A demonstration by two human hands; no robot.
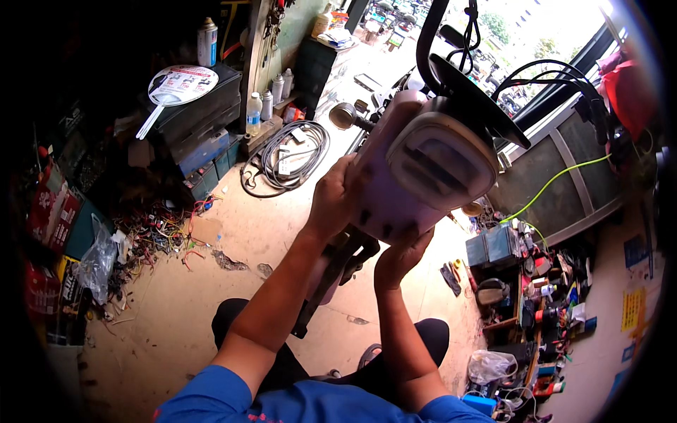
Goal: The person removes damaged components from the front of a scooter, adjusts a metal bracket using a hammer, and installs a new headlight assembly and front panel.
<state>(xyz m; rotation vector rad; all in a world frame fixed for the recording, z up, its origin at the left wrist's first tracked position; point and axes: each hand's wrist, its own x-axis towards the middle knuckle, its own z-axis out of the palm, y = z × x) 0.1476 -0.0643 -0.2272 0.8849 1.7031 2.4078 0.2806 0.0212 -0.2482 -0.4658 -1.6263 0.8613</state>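
Observation:
In front of me is the pale lilac front cover (384,201) of an electric scooter, with a rounded clear-fronted lamp (444,166) set into it. My left hand (333,197) grips the cover's left side, its fingers partly hidden in shade. At the lower right edge my right hand (405,259) holds the cover, thumb on the front and the other fingers behind. Dark small holes or clips show between the hands. A black basket or panel (479,102) rises above the lamp, and a round mirror or lamp (343,115) sticks out left. Below hangs a dark frame part (328,282).
Coiled black cable (285,158) lies on the floor at left, near bottles and spray cans (266,106). Wire scraps (159,229) heap beside stacked toolboxes (197,106) bearing a hand fan (183,84). At right stand a crowded parts shelf (536,296) and a yellow-green cable (553,180).

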